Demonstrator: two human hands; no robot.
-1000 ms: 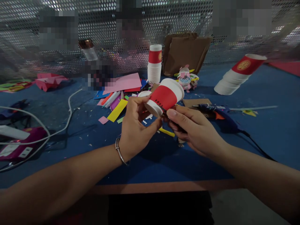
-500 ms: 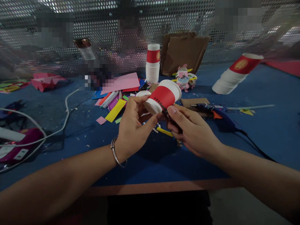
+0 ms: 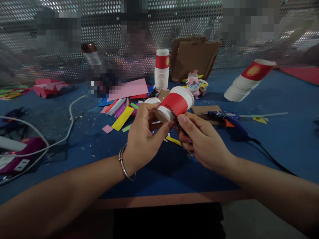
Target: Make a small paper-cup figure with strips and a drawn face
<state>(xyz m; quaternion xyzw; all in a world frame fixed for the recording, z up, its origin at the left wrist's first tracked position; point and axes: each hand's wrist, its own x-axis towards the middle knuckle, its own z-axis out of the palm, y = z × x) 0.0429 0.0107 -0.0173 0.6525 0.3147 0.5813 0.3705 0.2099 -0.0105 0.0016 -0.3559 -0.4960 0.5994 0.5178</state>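
Observation:
My left hand (image 3: 143,137) grips the bottom of a red and white paper cup (image 3: 175,103), held on its side above the blue table (image 3: 286,139). A row of small dark marks or cuts runs along the red band. My right hand (image 3: 203,142) is closed round a small dark tool whose tip touches the cup's lower edge; most of the tool is hidden in the fingers. A metal bangle sits on my left wrist.
A blue glue gun (image 3: 230,124) with its cord lies right of my hands. Coloured paper scraps (image 3: 123,106) lie behind the cup. Paper cup stacks stand at the back (image 3: 161,68) and lean at the right (image 3: 246,83). Brown bag (image 3: 194,58), white cables (image 3: 62,132) at left.
Both hands and the cup have held nearly the same place; the cup sits slightly lower and closer to my hands, with the tool still at its edge.

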